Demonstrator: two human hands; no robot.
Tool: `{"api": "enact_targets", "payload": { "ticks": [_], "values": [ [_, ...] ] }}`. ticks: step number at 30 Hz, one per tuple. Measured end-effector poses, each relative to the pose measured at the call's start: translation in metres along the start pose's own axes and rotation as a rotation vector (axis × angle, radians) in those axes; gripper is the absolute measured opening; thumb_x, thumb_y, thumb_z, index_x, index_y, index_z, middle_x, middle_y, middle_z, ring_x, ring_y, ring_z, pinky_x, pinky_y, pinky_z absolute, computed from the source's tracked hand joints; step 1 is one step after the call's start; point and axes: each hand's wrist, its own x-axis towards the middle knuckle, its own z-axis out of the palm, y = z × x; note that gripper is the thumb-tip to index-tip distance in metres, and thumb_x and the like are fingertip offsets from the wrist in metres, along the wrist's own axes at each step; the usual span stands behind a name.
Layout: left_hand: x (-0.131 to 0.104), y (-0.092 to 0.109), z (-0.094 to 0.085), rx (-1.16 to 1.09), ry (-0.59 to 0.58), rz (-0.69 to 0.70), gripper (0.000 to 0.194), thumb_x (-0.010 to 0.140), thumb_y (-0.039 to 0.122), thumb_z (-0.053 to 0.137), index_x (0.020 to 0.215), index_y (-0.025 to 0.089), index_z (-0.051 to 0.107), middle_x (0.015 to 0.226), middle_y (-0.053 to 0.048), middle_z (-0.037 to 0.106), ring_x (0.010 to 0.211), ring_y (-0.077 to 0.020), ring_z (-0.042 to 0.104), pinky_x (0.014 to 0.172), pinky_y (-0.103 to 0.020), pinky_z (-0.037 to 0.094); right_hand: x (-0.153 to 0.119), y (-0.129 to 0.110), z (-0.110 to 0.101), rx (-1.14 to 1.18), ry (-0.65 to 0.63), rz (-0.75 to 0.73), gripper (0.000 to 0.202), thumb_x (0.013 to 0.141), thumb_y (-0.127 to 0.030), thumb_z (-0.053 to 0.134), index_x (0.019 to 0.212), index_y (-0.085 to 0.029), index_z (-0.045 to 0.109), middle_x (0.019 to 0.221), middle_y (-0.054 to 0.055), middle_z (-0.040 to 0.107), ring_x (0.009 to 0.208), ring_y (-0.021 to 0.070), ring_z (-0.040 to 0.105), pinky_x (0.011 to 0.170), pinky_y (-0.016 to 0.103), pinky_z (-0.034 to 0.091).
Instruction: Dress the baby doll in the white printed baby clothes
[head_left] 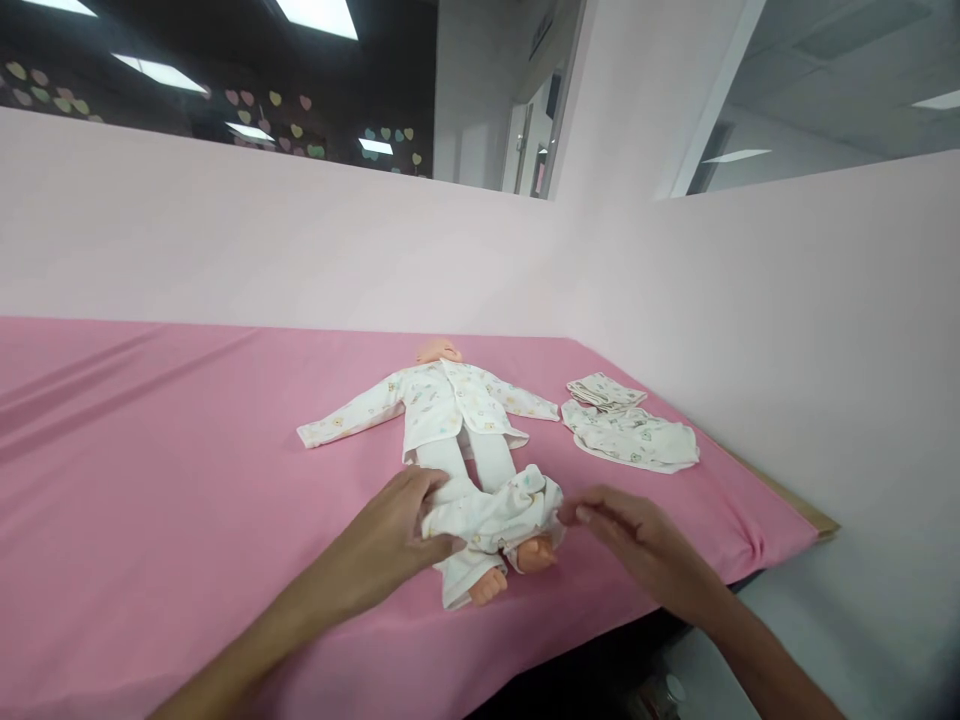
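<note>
A baby doll (439, 350) lies on its back in a white printed baby shirt (442, 405) with both sleeves spread out. White printed baby pants (480, 515) are bunched round its lower legs, and its bare feet (489, 587) stick out at the hems. My left hand (401, 530) grips the left side of the pants, thumb nearest me and fingers on the far side. At the right side, my right hand (630, 535) has its fingertips pinched together at the edge of the bunched cloth.
Right of the doll lie a folded printed cloth (606, 391) and another printed garment (634, 440). Pink sheeting (187, 480) covers the table, whose edge drops off at front right. A white wall (315, 255) with windows stands behind and to the right.
</note>
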Motion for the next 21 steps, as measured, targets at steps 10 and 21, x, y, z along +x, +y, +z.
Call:
{"api": "enact_targets", "payload": {
  "ticks": [10,21],
  "values": [
    [0.019,-0.008,-0.028,-0.278,-0.295,0.003,0.035,0.089,0.053,0.054,0.086,0.018,0.054,0.085,0.0,0.05,0.075,-0.0133,0.045,0.065,-0.025,0.037,0.085,-0.047,0.032,-0.32,-0.268,-0.227,0.016,0.087,-0.024,0.053,0.079,-0.02,0.067,0.087,0.002,0.069,0.085,0.0181,0.059,0.074,0.03,0.043],
    [-0.002,0.003,-0.001,0.172,0.03,0.218,0.011,0.08,0.015,0.053,0.09,0.02,0.051,0.093,0.001,0.053,0.086,-0.0163,0.046,0.074,-0.03,0.036,0.085,-0.045,0.029,-0.503,-0.448,-0.238,0.013,0.071,-0.013,0.06,0.082,-0.021,0.062,0.077,-0.001,0.061,0.08,0.0176,0.053,0.066,0.027,0.038]
  ]
}}
